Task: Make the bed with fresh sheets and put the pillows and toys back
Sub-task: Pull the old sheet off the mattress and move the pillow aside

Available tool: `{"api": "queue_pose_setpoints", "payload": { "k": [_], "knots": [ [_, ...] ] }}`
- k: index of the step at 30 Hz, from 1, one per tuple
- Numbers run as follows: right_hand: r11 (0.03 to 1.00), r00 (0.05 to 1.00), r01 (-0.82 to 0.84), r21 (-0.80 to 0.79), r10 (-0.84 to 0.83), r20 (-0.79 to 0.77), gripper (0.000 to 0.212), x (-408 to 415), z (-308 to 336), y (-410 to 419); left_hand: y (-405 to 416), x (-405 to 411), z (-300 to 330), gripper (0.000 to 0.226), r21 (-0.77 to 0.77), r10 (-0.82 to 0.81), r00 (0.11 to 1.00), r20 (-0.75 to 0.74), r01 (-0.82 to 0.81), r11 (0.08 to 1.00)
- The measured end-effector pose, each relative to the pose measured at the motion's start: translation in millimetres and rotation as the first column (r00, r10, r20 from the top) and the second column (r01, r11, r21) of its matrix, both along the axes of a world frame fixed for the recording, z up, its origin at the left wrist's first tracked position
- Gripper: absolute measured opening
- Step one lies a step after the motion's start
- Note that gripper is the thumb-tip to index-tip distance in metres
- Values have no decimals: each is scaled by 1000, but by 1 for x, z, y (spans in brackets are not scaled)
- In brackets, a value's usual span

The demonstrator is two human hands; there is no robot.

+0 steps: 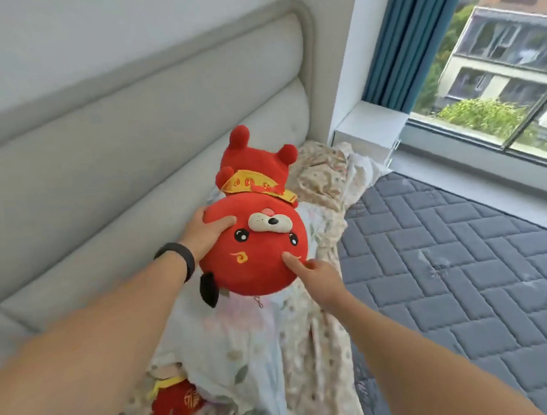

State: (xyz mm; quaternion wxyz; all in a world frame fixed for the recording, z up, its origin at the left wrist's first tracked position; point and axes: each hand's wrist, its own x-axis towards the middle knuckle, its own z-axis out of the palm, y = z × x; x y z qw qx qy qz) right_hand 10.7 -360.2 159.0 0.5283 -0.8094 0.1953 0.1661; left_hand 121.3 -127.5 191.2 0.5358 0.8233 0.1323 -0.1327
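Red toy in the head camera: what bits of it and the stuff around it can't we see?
- Big red plush toy: its back, turned away from the head camera.
- Left hand and right hand: fingertips hidden behind the toy's head.
- Small red toy: partly covered by the left forearm.
- Pillows: lower part cut off by the bottom edge.

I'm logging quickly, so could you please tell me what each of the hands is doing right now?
Left hand: grips the red plush toy from its side.
Right hand: grips the same toy's lower edge.
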Motion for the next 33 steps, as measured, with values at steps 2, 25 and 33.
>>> {"api": "queue_pose_setpoints", "payload": {
  "k": [2,25,33],
  "knots": [
    [992,992,-126,-25,126,-10,50,17,-8,61,51,14,-1,63,241,-13,999,53,0,971],
    [911,941,-305,-279,244,-233,59,-136,61,-66,-129,-158,-20,36,195,-486,838,-247,534,823],
    [937,970,-223,-267,185,-160,49,-258,64,-167,-240,-276,-4,25,275,-667,716,-206,697,663]
  ]
}}
